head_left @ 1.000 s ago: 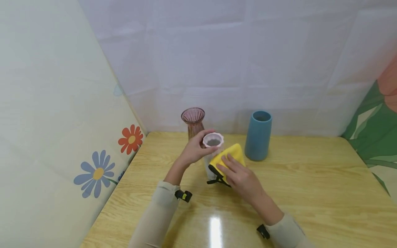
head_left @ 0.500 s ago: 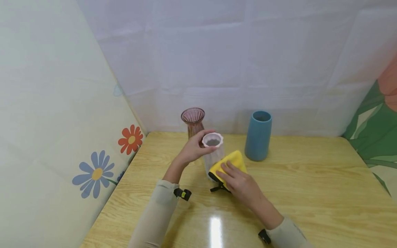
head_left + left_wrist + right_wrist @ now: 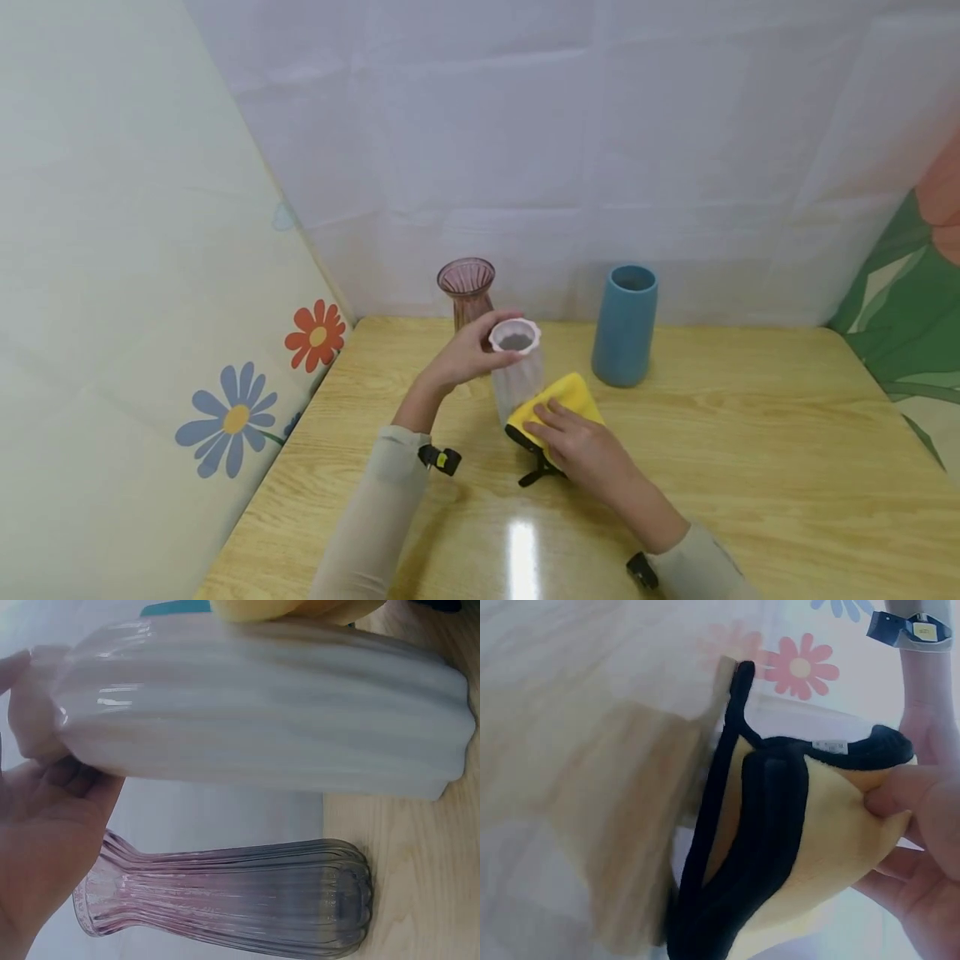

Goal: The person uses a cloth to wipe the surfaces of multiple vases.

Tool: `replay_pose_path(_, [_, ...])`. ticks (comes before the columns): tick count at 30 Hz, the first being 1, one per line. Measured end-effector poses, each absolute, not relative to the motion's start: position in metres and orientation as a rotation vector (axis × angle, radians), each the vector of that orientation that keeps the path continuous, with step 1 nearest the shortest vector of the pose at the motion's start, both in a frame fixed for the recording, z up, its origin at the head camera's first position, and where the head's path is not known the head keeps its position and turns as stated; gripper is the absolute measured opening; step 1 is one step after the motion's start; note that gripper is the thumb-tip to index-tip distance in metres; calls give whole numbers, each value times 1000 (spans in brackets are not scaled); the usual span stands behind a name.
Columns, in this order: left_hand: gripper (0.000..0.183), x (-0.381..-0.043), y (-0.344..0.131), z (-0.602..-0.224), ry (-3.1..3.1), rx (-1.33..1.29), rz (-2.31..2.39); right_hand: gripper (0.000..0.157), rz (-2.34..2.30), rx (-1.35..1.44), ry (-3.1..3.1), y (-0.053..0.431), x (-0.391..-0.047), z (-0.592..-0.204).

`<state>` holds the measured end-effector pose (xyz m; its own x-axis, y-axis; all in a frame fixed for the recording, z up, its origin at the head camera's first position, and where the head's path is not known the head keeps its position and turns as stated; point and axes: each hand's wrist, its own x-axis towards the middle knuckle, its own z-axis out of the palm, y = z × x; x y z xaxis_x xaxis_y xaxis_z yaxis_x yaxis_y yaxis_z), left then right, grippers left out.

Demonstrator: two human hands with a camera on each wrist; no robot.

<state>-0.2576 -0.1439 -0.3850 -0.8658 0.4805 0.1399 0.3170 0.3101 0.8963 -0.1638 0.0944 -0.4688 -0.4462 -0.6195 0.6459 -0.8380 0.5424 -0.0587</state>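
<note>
A white fluted vase [image 3: 517, 382] with a scalloped rim stands slightly tilted in front of a pink glass vase [image 3: 467, 283]. My left hand [image 3: 472, 354] grips it just below the rim, thumb in front and fingers behind. In the left wrist view the glossy ribbed side of the white vase [image 3: 262, 705] shows down to its base. My right hand [image 3: 588, 450] holds a folded yellow cloth [image 3: 576, 393] with black trim against the vase's lower right side. The right wrist view shows thumb and fingers pinching the cloth [image 3: 832, 825], its black loop dangling.
A blue vase [image 3: 624, 337] stands upright behind and to the right of the cloth. The pink vase is partly hidden by my left hand. All stand on a wood-grain table [image 3: 750, 450], with a white sheet [image 3: 480, 125] hanging behind.
My right hand and the yellow cloth have slid down the side of the white vase toward its base. The left hand keeps its grip near the rim, almost unmoved.
</note>
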Motion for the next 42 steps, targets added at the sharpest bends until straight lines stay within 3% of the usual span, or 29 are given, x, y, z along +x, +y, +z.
replay_pose_path(5, [71, -265, -149, -379, 2272, 868, 1580, 45, 565, 1177, -2163, 103, -161, -456])
replay_pose_path(10, [81, -265, -150, -384, 2113, 957, 1709, 27, 629, 1121, -2067, 113, -160, -437])
replay_pose_path(15, [83, -253, -144, -387, 2192, 871, 1788, 43, 631, 1063, -2005, 119, -165, -419])
replay_pose_path(23, [67, -249, -138, -389, 2367, 706, 1753, 29, 580, 1096, -2018, 111, -183, -418])
replay_pose_path(27, [66, -249, -139, -389, 2372, 720, 1727, 50, 565, 1113, -2036, 105, -186, -425])
replay_pose_path(29, [67, -249, -139, -390, 2365, 726, 1724, 54, 564, 1117, -2036, 102, -186, -429])
replay_pose_path(42, [61, -250, -138, -390, 2376, 735, 1719, 47, 649, 1079, -2085, 95, -180, -440])
